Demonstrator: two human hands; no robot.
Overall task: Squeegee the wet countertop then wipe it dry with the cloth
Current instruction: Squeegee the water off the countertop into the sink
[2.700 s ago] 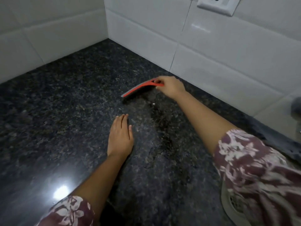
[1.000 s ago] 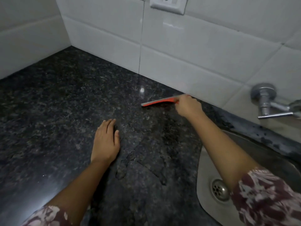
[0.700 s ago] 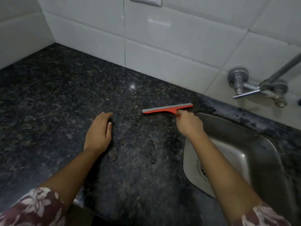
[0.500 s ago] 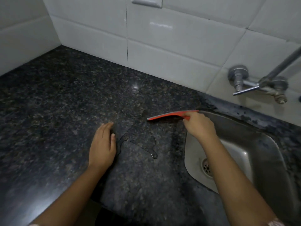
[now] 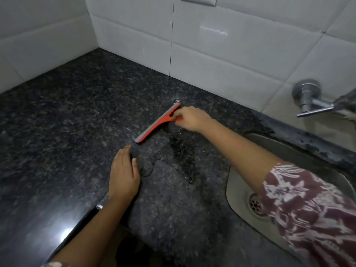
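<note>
We see the right hand [image 5: 190,118] closed around the handle of the red plastic squeegee with a grey rubber blade [image 5: 158,123], its blade set diagonally on the dark speckled granite countertop [image 5: 67,116], near the white tiled wall [image 5: 221,60]. Just in front of the blade, a glossy patch of water [image 5: 173,160] spreads across the stone. The left hand [image 5: 123,174] lies flat, fingers together and holding nothing, at the puddle's left edge, just beside the blade's near tip. To the right, a stainless steel sink [image 5: 285,151] with a round drain [image 5: 255,206] sits below a chrome wall tap [image 5: 308,98].
</note>
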